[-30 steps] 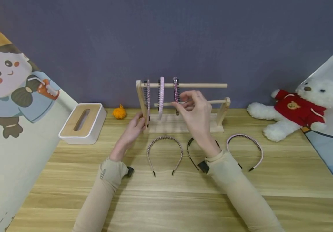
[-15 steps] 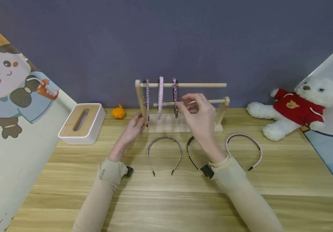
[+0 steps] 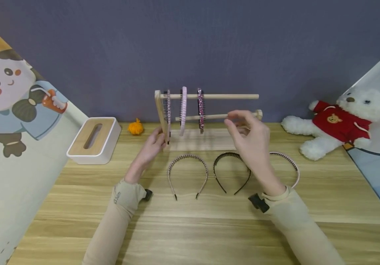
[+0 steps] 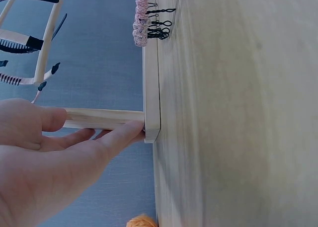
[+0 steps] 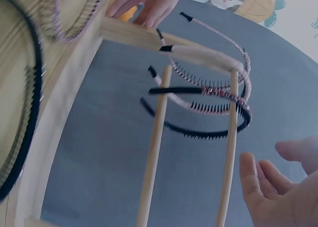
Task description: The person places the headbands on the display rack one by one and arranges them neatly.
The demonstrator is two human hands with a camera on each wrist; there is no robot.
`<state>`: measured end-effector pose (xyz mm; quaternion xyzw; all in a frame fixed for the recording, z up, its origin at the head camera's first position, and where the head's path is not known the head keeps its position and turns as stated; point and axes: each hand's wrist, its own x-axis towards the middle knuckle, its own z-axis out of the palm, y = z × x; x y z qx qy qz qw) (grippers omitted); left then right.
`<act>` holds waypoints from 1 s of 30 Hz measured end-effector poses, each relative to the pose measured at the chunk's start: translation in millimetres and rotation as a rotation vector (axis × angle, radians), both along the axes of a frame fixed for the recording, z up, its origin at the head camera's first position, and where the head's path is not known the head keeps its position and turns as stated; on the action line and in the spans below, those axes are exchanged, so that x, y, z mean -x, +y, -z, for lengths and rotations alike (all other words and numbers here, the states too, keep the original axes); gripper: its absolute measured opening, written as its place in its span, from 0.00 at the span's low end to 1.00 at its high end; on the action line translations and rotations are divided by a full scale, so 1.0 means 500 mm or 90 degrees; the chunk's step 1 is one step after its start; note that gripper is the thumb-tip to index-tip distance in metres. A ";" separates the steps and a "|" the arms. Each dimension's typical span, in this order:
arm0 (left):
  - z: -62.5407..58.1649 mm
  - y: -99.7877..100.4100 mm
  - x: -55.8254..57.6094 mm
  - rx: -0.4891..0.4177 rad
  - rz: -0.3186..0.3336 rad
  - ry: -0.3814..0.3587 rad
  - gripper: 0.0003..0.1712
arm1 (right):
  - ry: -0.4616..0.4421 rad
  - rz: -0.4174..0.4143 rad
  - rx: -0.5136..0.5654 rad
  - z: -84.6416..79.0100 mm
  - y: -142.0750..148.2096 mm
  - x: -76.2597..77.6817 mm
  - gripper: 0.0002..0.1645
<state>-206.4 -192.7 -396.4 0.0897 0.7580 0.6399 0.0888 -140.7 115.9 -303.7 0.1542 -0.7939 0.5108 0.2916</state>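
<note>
A wooden headband rack (image 3: 159, 106) stands at the back of the table. Its left post is gripped by my left hand (image 3: 151, 147); the left wrist view shows thumb and fingers around the post (image 4: 104, 117). On its rods hang a beaded headband (image 3: 168, 112), a pale pink wrapped headband (image 3: 183, 110) and a glittery pink headband (image 3: 200, 110). My right hand (image 3: 251, 138) is in front of the rack's right half, fingers loosely bent and holding nothing. In the right wrist view, those fingers (image 5: 251, 180) are apart from the glittery band.
In front of the rack lie a beaded headband (image 3: 188, 156), a black headband (image 3: 229, 154) and a pink headband (image 3: 288, 159), partly behind my right wrist. A tissue box (image 3: 94, 141) and an orange pompom-like object (image 3: 135, 127) are left; a teddy bear (image 3: 335, 121) sits right.
My right hand has moved away from the glittery headband to the right, uncovering the black headband on the table. That glittery band hangs nearly still. My left hand has kept its grip.
</note>
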 end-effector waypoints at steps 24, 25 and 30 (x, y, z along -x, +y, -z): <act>0.005 -0.002 0.001 0.009 0.005 -0.001 0.30 | -0.092 0.087 -0.108 0.061 0.188 -0.038 0.16; 0.004 -0.002 0.000 0.009 0.006 -0.001 0.30 | -0.098 0.086 -0.113 0.065 0.195 -0.038 0.17; 0.001 0.000 -0.002 0.010 0.002 -0.001 0.30 | -0.119 0.087 -0.139 0.085 0.232 -0.038 0.18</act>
